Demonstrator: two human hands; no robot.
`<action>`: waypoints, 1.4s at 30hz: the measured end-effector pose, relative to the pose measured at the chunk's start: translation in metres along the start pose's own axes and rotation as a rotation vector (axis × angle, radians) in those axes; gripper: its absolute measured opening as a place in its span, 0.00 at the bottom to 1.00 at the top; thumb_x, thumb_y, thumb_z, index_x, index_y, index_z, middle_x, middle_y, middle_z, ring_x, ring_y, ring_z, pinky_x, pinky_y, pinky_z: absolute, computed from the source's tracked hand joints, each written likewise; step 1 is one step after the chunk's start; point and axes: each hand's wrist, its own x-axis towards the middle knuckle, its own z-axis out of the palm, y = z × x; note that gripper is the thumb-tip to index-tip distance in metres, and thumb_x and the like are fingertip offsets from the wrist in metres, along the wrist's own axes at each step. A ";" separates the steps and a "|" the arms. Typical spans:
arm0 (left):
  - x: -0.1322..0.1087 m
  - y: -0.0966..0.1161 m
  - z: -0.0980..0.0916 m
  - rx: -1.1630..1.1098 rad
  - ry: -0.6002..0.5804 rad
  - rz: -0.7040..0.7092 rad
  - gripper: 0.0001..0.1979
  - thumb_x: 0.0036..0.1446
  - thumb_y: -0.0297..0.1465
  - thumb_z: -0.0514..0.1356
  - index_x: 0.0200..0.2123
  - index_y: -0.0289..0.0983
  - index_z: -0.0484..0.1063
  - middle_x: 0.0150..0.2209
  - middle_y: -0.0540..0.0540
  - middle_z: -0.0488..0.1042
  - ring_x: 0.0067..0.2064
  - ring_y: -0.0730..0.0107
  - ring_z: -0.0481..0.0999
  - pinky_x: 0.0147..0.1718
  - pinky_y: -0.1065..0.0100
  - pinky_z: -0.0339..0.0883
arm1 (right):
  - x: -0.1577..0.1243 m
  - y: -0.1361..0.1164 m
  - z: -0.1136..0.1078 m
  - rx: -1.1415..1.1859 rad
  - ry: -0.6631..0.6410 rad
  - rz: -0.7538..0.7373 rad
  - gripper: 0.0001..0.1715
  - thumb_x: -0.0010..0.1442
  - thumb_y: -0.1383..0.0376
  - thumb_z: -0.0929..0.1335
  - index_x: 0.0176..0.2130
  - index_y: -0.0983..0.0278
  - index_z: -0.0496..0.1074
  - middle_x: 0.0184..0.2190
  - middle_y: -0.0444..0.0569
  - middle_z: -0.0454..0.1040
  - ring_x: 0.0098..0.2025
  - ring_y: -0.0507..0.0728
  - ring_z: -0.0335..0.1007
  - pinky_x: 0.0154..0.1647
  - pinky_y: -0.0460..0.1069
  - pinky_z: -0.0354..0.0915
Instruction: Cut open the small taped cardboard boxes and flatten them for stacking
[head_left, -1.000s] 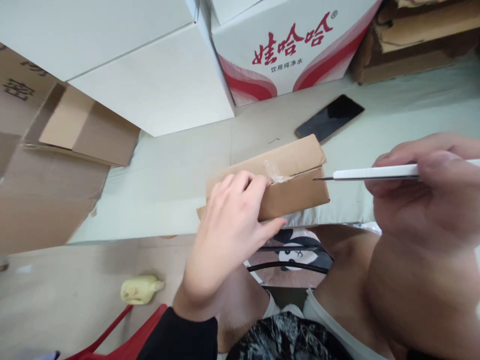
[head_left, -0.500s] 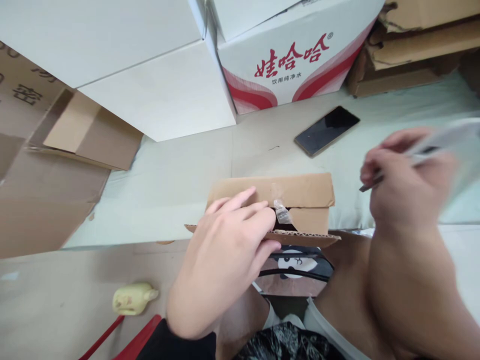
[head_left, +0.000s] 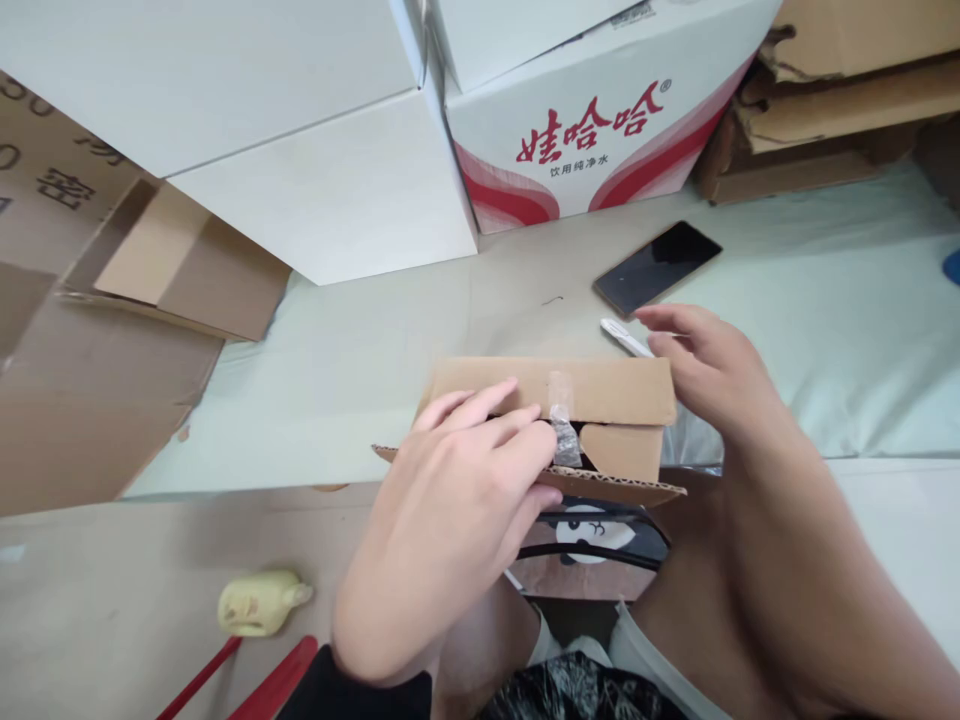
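Observation:
A small brown cardboard box point(head_left: 615, 392) lies on the pale mat in front of me, its near flap folded down and a scrap of clear tape point(head_left: 562, 430) hanging at the seam. My left hand point(head_left: 450, 530) rests on the box's left part, fingers curled over the open edge and gripping it. My right hand point(head_left: 705, 370) reaches past the box's far right corner, fingers stretched over a white cutter point(head_left: 624, 337) that lies on the mat. The fingertips are just at the cutter; whether they touch it I cannot tell.
A dark phone point(head_left: 658, 266) lies beyond the cutter. White cartons point(head_left: 315, 190) and one with red lettering point(head_left: 592, 130) stand at the back, flattened brown cardboard point(head_left: 112, 330) to the left and more at back right point(head_left: 825, 110). A yellow object point(head_left: 259, 603) lies on the floor.
My right hand held the white cutter near the box's seam, swung it away, and now the cutter lies on the mat under my open fingers. The box's near flap has come open.

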 end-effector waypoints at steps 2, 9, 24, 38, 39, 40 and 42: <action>0.000 0.000 0.000 -0.002 0.004 0.001 0.10 0.59 0.26 0.69 0.33 0.37 0.68 0.51 0.43 0.83 0.62 0.40 0.76 0.52 0.39 0.74 | -0.007 -0.006 -0.008 0.213 -0.060 -0.221 0.21 0.63 0.56 0.66 0.54 0.56 0.75 0.55 0.54 0.75 0.58 0.64 0.73 0.61 0.63 0.70; 0.000 -0.002 -0.001 -0.015 0.015 0.006 0.06 0.65 0.30 0.64 0.36 0.36 0.70 0.50 0.42 0.83 0.59 0.47 0.78 0.54 0.45 0.71 | -0.019 -0.023 -0.015 0.108 -0.230 -0.539 0.22 0.60 0.54 0.73 0.52 0.58 0.76 0.54 0.52 0.77 0.57 0.62 0.75 0.58 0.56 0.73; -0.034 0.006 -0.013 -0.218 -0.118 0.191 0.29 0.68 0.49 0.57 0.64 0.38 0.68 0.60 0.41 0.77 0.62 0.55 0.76 0.61 0.57 0.70 | -0.018 -0.021 0.001 0.100 0.589 -0.462 0.11 0.65 0.58 0.71 0.34 0.61 0.79 0.29 0.47 0.80 0.32 0.52 0.74 0.35 0.48 0.66; 0.008 -0.042 -0.010 -0.631 -0.380 -0.269 0.18 0.65 0.41 0.57 0.26 0.39 0.61 0.23 0.52 0.73 0.26 0.71 0.76 0.24 0.71 0.64 | -0.013 -0.020 -0.008 0.299 0.660 -0.519 0.21 0.67 0.49 0.68 0.33 0.62 0.76 0.28 0.49 0.79 0.32 0.56 0.76 0.35 0.53 0.67; 0.012 -0.044 -0.007 -0.640 -0.382 -0.314 0.21 0.62 0.40 0.60 0.23 0.40 0.54 0.18 0.55 0.67 0.22 0.73 0.72 0.22 0.73 0.59 | -0.012 -0.020 -0.008 0.293 0.643 -0.549 0.21 0.68 0.49 0.68 0.33 0.61 0.76 0.27 0.48 0.79 0.31 0.55 0.76 0.34 0.52 0.67; 0.015 -0.045 -0.004 -0.640 -0.352 -0.355 0.24 0.59 0.39 0.62 0.23 0.40 0.49 0.16 0.57 0.60 0.20 0.76 0.67 0.20 0.73 0.54 | -0.011 -0.020 -0.008 0.281 0.625 -0.570 0.20 0.68 0.50 0.67 0.33 0.61 0.76 0.27 0.48 0.78 0.31 0.55 0.76 0.34 0.52 0.67; 0.019 -0.047 0.002 -0.606 -0.237 -0.407 0.25 0.57 0.36 0.63 0.22 0.40 0.47 0.16 0.59 0.53 0.19 0.79 0.59 0.20 0.74 0.50 | -0.008 -0.018 -0.008 0.301 0.612 -0.594 0.16 0.67 0.53 0.69 0.34 0.61 0.75 0.27 0.48 0.77 0.31 0.54 0.75 0.32 0.51 0.65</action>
